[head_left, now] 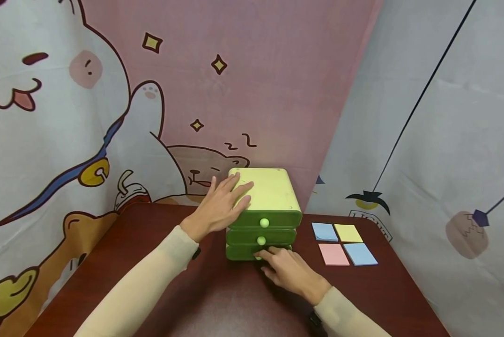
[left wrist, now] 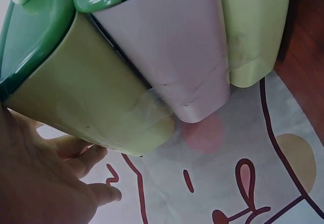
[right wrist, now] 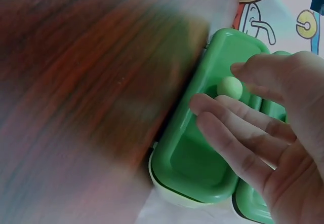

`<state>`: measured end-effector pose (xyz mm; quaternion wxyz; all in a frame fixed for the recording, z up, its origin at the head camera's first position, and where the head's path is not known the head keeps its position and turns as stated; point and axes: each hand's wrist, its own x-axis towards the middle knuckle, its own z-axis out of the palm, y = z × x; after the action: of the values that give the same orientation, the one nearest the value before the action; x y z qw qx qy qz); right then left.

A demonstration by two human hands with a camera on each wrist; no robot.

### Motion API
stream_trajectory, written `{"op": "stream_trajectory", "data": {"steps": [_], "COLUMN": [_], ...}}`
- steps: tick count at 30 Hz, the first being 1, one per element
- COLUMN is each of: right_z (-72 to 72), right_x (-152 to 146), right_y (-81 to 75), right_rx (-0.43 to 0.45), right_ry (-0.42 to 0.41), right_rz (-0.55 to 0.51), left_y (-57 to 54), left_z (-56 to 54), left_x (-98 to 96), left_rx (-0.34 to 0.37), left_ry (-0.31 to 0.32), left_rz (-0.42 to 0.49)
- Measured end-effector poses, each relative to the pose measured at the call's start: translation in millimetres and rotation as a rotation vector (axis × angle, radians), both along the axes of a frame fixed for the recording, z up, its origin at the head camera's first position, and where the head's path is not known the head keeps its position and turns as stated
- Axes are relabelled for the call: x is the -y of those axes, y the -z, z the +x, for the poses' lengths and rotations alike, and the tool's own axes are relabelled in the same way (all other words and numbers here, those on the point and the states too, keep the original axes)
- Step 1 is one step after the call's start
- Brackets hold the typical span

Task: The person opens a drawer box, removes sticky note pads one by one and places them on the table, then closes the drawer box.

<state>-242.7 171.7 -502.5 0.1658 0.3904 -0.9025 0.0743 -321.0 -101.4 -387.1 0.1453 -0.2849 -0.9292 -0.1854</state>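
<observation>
A small three-drawer cabinet [head_left: 273, 187] with a pale yellow top and green fronts stands on the table. My left hand [head_left: 218, 203] spreads over its top left edge; in the left wrist view, the fingers [left wrist: 86, 158] lie along the cabinet's yellow side [left wrist: 86, 92]. My right hand [head_left: 292, 271] is at the bottom drawer. Seen from the right wrist, its nearly straight fingers [right wrist: 238, 138] and thumb stand around the round light green knob [right wrist: 229, 88], fingertips right at it. All three drawers appear closed.
Four-square sticky notes lie right of the cabinet: a blue pad [head_left: 324, 231], a yellow pad [head_left: 348, 233], a pink pad [head_left: 334, 254] and another blue pad [head_left: 360, 254]. A cartoon-printed cloth [head_left: 277, 93] hangs behind the dark red wooden table [head_left: 218, 304].
</observation>
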Motion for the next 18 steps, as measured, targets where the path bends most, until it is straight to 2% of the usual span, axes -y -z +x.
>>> {"op": "stream_trajectory", "data": {"steps": [9,18], "right_z": [8.3,14.4], "right_x": [-10.1,-21.5], "right_y": [-8.6,-13.2], "right_rx": [-0.025,-0.053], "right_ry": [0.012,0.025], "right_rz": [-0.028,-0.082], "left_y": [0.9,6.2], "left_z": [2.2,6.9], "left_x": [5.2,19.8], "left_rx": [-0.037,-0.062], "left_ry": [0.009,0.021], "left_rz": [0.022,0.059]}}
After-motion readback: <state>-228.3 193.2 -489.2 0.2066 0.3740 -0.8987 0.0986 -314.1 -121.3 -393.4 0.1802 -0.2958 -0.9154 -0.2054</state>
